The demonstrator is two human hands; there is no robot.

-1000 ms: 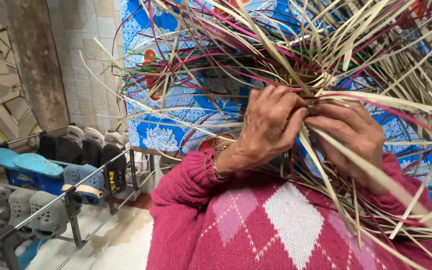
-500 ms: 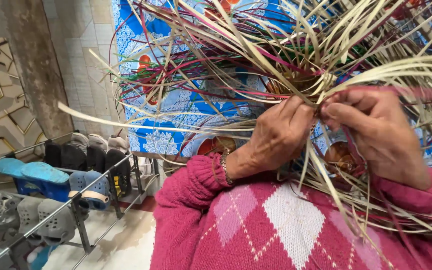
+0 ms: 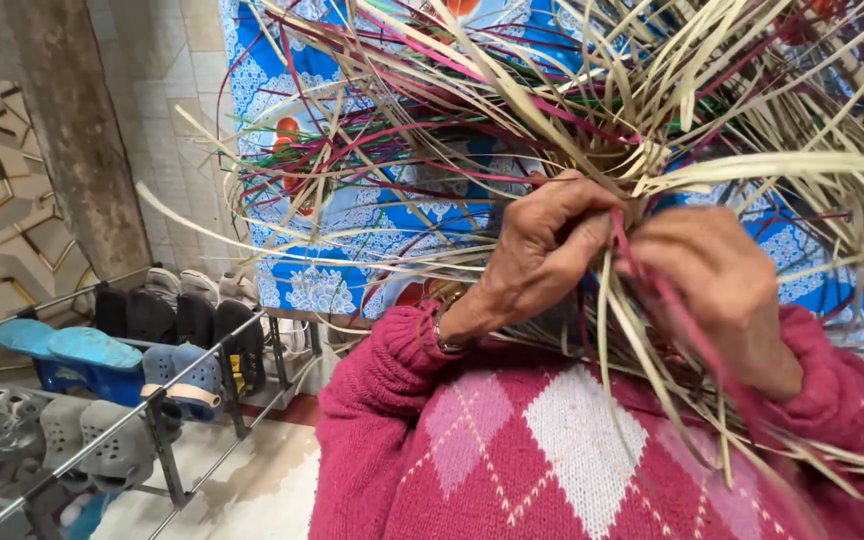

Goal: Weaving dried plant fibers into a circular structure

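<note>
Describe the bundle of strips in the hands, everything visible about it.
The bundle of strips is a loose tangle of long, flat, thin strands, mostly pale straw-coloured, with pink, red and a few green ones mixed in. They look like stiff reed or cane. The strands fan outward in all directions from a knot-like centre, where the left hand and right hand pinch them; some hang over the pink sweater.

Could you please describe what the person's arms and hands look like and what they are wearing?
Both arms wear a pink knitted sweater with a paler diamond pattern and ribbed cuffs. The left hand and right hand are bare, without gloves. A thin bracelet circles the left wrist.
</note>
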